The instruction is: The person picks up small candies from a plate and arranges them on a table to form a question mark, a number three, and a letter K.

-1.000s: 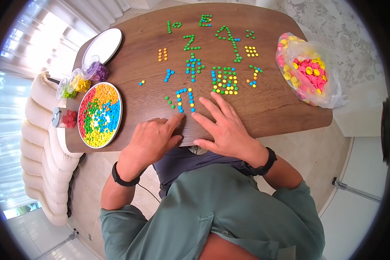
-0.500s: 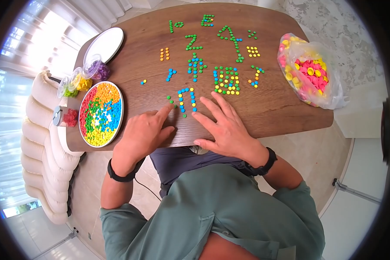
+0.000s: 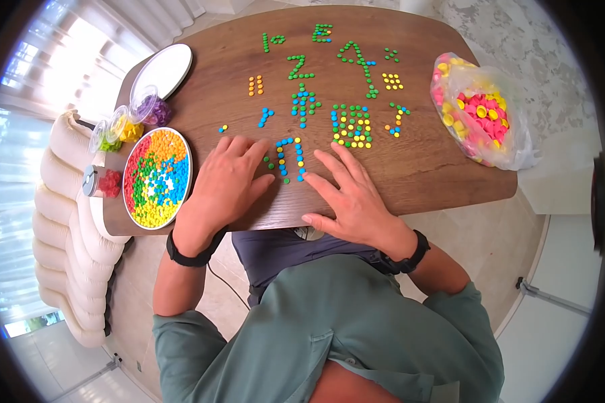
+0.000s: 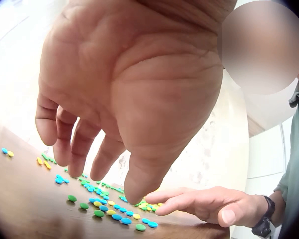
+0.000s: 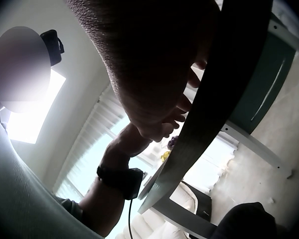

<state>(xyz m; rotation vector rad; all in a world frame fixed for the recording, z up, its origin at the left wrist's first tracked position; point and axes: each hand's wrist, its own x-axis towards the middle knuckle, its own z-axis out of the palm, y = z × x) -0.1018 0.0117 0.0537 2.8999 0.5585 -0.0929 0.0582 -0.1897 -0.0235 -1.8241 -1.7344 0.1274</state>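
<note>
Two hands lie on the wooden table (image 3: 423, 168) at the frame's centre. Between them sits a small candy figure (image 3: 286, 159) of blue, green and yellow pieces. Left hand (image 3: 227, 181) hovers with loose, spread fingers, holding nothing, seemingly just above the wood. Right hand (image 3: 349, 195) rests flat, fingers straight, beside the figure.
</note>
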